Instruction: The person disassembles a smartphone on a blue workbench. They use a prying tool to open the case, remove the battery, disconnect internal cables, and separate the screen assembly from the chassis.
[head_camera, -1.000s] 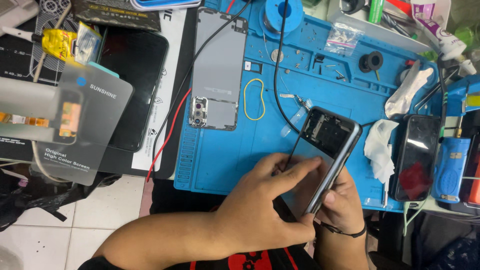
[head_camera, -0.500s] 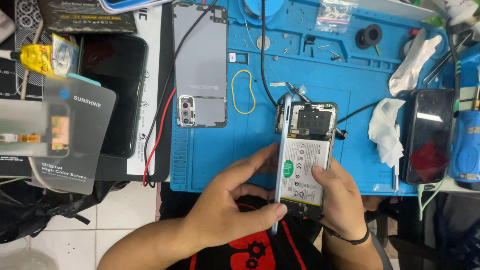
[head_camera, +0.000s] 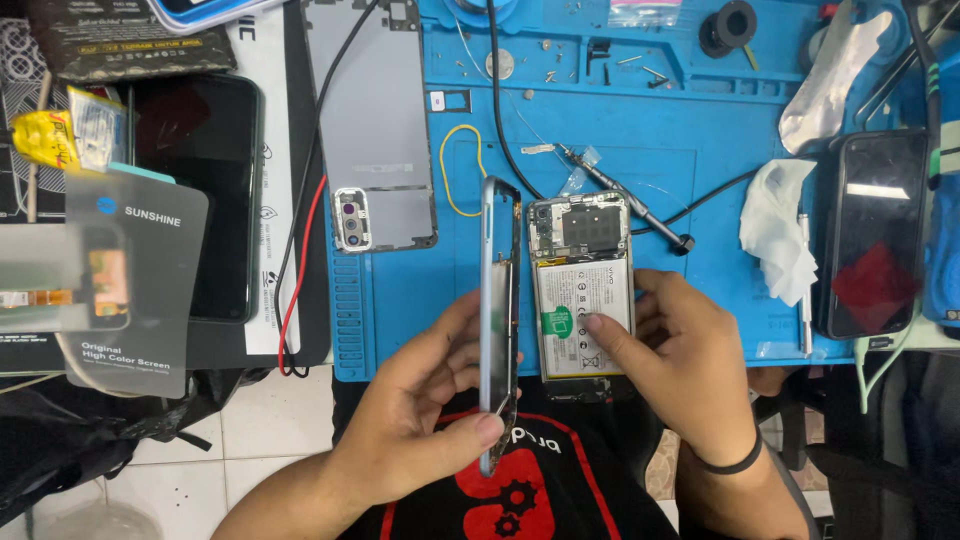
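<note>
My left hand (head_camera: 425, 410) grips a light-blue phone frame (head_camera: 497, 310), held on edge and nearly upright above the front of the blue work mat (head_camera: 620, 110). Just right of it lies an opened phone body (head_camera: 580, 285) with its white battery and circuit board facing up. My right hand (head_camera: 690, 360) rests on that body, fingertips pressing the battery. A grey back cover with a camera module (head_camera: 372, 150) lies flat on the mat to the left.
A black cable (head_camera: 497, 110), a yellow loop (head_camera: 460, 170), a thin screwdriver (head_camera: 615, 190) and small screws lie on the mat. White tissue (head_camera: 780, 235) and a dark phone (head_camera: 875, 235) sit at right. Another dark phone (head_camera: 200, 190) and screen packaging (head_camera: 130, 280) lie left.
The phone has come apart: the frame now stands separate in my left hand, swung left, while the body with the battery lies flat under my right hand.
</note>
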